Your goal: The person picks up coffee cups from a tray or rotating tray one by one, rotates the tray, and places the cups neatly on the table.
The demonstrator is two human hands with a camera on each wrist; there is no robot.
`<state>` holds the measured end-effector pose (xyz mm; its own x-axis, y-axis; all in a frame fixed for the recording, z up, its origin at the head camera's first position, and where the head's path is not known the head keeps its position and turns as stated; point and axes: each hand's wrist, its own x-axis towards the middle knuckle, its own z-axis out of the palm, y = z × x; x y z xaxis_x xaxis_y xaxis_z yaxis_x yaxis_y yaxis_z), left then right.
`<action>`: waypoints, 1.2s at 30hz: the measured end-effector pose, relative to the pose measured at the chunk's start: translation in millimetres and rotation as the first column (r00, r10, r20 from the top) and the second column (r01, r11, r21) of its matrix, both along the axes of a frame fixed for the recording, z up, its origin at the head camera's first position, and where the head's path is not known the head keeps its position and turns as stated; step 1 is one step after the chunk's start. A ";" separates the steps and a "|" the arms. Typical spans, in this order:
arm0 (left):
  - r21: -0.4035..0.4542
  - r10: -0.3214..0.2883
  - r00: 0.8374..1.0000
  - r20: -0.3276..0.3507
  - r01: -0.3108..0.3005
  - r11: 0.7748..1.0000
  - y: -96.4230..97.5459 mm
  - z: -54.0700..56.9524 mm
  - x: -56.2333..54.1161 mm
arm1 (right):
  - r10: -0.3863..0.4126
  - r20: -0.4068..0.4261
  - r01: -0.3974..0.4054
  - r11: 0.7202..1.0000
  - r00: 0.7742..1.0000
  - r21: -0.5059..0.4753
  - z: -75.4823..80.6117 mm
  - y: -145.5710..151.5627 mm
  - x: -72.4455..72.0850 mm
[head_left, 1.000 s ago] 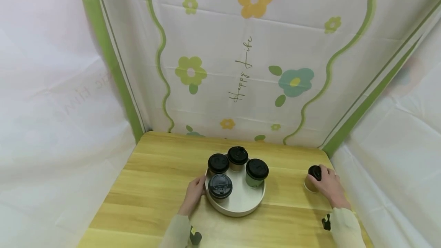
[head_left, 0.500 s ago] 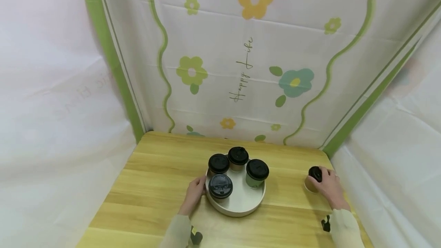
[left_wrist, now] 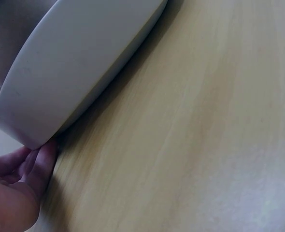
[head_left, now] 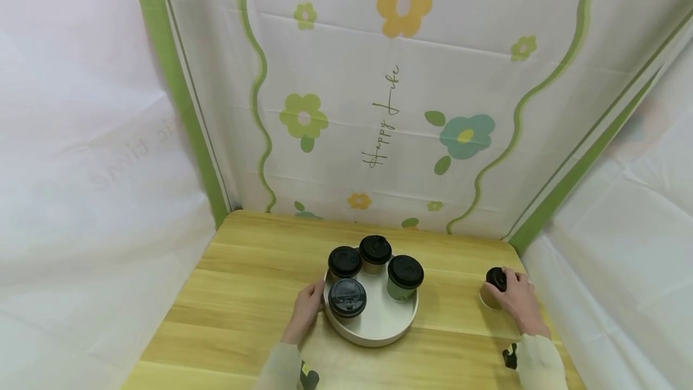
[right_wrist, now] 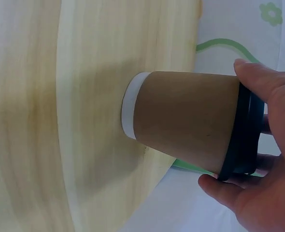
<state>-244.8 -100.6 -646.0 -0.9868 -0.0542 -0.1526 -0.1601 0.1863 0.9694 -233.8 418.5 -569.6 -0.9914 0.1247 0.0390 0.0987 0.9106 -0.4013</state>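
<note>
Cloth walls: three; a back wall (head_left: pixel 335 167) printed with flowers, two wavy green lines and the words "Happy Life", plus a left wall (head_left: pixel 81 107) and a right wall (head_left: pixel 639 227), hemming in the table on those sides.
Wooden table (head_left: pixel 243 287): one, with striped light grain, running back to the foot of the back wall.
Round tray (head_left: pixel 381 321): one, off-white with a raised rim, near the middle of the table, well apart from the cup at the right.
Pale sleeves: two, the left one (head_left: pixel 281 369) and the right one (head_left: pixel 541 363), reaching in from the near side.
Left hand (head_left: pixel 307 307): grip curled at the tray's left side, fingers at the outer wall, parted only by its edge.
Right hand (head_left: pixel 518 301): grip spread as wide as a lid, thumb and fingers curled round the top of the held cup.
Cups on the tray: four, upright; green cup (head_left: pixel 403 287) at right, rear cup (head_left: pixel 375 254), left cup (head_left: pixel 344 262), front cup (head_left: pixel 348 300) partly hiding the left one.
Held cup (right_wrist: pixel 186 113): one, brown with a white base, near the table's right edge; whether the base touches wood is unclear.
Black lids (head_left: pixel 405 271): five, one per cup.
</note>
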 end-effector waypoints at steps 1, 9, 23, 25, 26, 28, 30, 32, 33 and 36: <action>-0.001 0.005 1.000 0.001 -0.005 1.000 0.1 0.2 0.0 | 0.002 0.003 -0.002 1.000 1.000 0.002 1.0 -0.4 -0.4; 0.002 0.006 1.000 -0.008 -0.006 1.000 3.5 4.0 -0.1 | 0.014 0.004 -0.015 0.999 1.000 0.039 10.3 0.7 -1.7; 0.021 0.005 1.000 0.002 -0.005 1.000 5.3 9.8 -2.9 | 0.019 0.058 -0.021 0.999 0.998 0.031 22.4 3.2 -5.6; 0.022 0.003 1.000 0.009 -0.003 1.000 5.6 10.0 -2.5 | 0.012 0.070 -0.014 0.999 0.998 0.030 23.4 5.1 -7.1; 0.019 0.002 1.000 0.009 -0.003 1.000 5.4 9.8 -2.2 | 0.008 0.076 -0.010 0.999 0.997 0.033 24.5 5.9 -7.9; 0.013 0.005 1.000 0.008 -0.005 1.000 4.9 8.2 -2.8 | 0.003 0.087 -0.006 0.999 0.996 0.034 27.1 7.5 -9.7; 0.004 0.008 1.000 -0.001 -0.008 1.000 4.0 6.2 -4.1 | 0.001 0.075 -0.004 0.999 0.997 0.036 30.1 8.9 -11.5; 0.004 0.009 1.000 -0.009 -0.009 1.000 3.0 4.3 -4.9 | 0.001 0.047 -0.003 0.999 0.999 0.043 32.8 9.6 -12.1; 0.010 0.012 1.000 -0.002 -0.012 1.000 2.5 3.4 -4.8 | 0.001 0.032 -0.002 0.999 0.999 0.048 34.0 9.5 -12.2; 0.012 0.011 1.000 0.010 -0.011 1.000 0.9 0.5 -2.9 | 0.005 -0.012 -0.004 0.998 1.000 0.060 37.9 7.3 -11.4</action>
